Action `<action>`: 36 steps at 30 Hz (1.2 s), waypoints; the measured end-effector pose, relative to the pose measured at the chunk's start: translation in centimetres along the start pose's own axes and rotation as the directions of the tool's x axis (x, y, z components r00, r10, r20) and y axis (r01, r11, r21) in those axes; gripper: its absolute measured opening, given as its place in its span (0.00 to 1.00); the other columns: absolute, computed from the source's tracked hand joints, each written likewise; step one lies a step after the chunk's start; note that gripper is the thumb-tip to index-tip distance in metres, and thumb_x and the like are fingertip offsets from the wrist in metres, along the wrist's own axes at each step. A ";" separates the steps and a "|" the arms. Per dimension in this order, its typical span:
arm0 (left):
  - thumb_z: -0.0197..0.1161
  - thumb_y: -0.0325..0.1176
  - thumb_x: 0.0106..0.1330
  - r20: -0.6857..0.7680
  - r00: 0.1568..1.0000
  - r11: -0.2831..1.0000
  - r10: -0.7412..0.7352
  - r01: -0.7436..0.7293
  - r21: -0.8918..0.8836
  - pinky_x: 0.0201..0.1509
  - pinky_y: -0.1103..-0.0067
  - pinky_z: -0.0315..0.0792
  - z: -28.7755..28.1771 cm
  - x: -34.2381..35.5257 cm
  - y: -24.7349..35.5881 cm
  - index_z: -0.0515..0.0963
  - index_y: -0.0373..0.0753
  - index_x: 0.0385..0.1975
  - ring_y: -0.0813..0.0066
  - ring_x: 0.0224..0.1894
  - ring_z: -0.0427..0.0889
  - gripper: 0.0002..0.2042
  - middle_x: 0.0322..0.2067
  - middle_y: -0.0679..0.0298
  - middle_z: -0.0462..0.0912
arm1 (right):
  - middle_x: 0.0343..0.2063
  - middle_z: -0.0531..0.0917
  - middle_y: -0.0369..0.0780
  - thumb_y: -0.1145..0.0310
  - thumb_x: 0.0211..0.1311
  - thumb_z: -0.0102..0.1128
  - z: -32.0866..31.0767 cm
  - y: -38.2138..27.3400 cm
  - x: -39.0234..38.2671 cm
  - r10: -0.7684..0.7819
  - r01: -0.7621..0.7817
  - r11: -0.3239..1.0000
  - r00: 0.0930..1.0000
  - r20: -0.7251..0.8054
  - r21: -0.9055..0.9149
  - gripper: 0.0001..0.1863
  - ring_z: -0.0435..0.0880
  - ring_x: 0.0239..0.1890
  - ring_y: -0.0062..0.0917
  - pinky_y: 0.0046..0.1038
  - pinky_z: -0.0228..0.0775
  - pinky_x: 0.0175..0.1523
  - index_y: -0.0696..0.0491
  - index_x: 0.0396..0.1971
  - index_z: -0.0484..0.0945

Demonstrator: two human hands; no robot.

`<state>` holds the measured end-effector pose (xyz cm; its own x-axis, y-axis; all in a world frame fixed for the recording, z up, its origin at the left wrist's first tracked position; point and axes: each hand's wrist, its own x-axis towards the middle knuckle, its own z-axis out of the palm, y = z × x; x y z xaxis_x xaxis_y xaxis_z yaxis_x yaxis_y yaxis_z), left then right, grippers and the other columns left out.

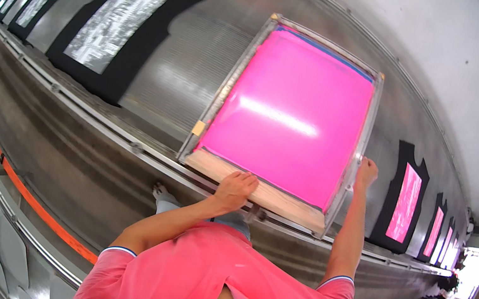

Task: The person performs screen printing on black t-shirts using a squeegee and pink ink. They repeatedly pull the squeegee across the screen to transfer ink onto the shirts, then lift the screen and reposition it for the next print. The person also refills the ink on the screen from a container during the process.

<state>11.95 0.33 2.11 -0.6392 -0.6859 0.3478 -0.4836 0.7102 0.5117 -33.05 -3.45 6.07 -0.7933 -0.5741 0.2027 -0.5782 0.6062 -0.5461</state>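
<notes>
Curling your left hand [235, 190] over the wooden squeegee [288, 207] at the near end of the pink printing screen [302, 84], you bend your right hand [366, 174] at its right rim, grip unclear, the screen lying on the metal table [189, 54] between printed black shirts [159, 39].

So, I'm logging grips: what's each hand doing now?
Left hand: closed on the long, pale wooden bar.
Right hand: curled at the right edge of the rectangular grey frame; its grip cannot be told.
</notes>
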 end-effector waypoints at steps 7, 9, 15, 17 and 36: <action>0.61 0.23 0.45 0.081 0.996 0.998 -0.034 0.039 -0.058 0.47 0.67 0.72 -11.6 -4.1 -12.3 0.76 0.36 0.35 0.61 0.44 0.80 0.14 0.38 0.60 0.80 | 0.32 0.86 0.48 0.60 0.59 0.57 3.4 -14.9 -8.9 -0.022 0.028 0.996 0.998 -0.062 0.087 0.18 0.84 0.36 0.35 0.37 0.72 0.44 0.59 0.38 0.84; 0.61 0.23 0.45 0.096 0.994 0.996 -0.059 0.065 -0.063 0.46 0.67 0.73 -15.0 -5.5 -16.7 0.76 0.37 0.34 0.60 0.43 0.81 0.13 0.36 0.60 0.80 | 0.27 0.85 0.48 0.61 0.59 0.57 6.5 -19.1 -10.8 -0.112 0.115 0.990 0.993 -0.038 0.084 0.17 0.83 0.33 0.35 0.37 0.71 0.41 0.62 0.34 0.83; 0.60 0.22 0.43 0.104 0.988 0.993 -0.114 0.113 0.017 0.44 0.64 0.74 -24.8 -8.9 -30.4 0.79 0.37 0.37 0.56 0.41 0.81 0.17 0.36 0.57 0.82 | 0.30 0.85 0.51 0.61 0.60 0.54 19.7 -29.7 -14.9 -0.155 0.149 0.982 0.987 0.049 0.113 0.17 0.84 0.35 0.41 0.38 0.72 0.42 0.61 0.35 0.83; 0.61 0.22 0.42 0.131 0.984 0.992 -0.124 0.118 0.054 0.45 0.63 0.75 -28.0 -9.7 -35.7 0.80 0.37 0.38 0.55 0.42 0.81 0.18 0.38 0.56 0.83 | 0.33 0.85 0.50 0.62 0.61 0.54 24.5 -34.2 -18.2 -0.142 0.127 0.942 0.989 0.026 0.312 0.16 0.85 0.38 0.40 0.37 0.75 0.45 0.56 0.36 0.85; 0.58 0.15 0.38 0.256 0.957 0.985 -0.133 0.098 0.145 0.44 0.63 0.75 -47.7 -17.3 -58.1 0.82 0.33 0.36 0.49 0.40 0.82 0.20 0.38 0.52 0.84 | 0.29 0.85 0.49 0.62 0.62 0.53 40.5 -59.0 -38.9 0.154 -0.181 0.915 0.983 0.102 0.360 0.13 0.83 0.37 0.48 0.43 0.74 0.44 0.53 0.33 0.84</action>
<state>79.69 -36.65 3.84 -0.7013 -0.7100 0.0637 -0.6250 0.6554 0.4241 39.67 -39.13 -2.48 -0.8493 -0.5270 0.0319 -0.3169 0.4605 -0.8292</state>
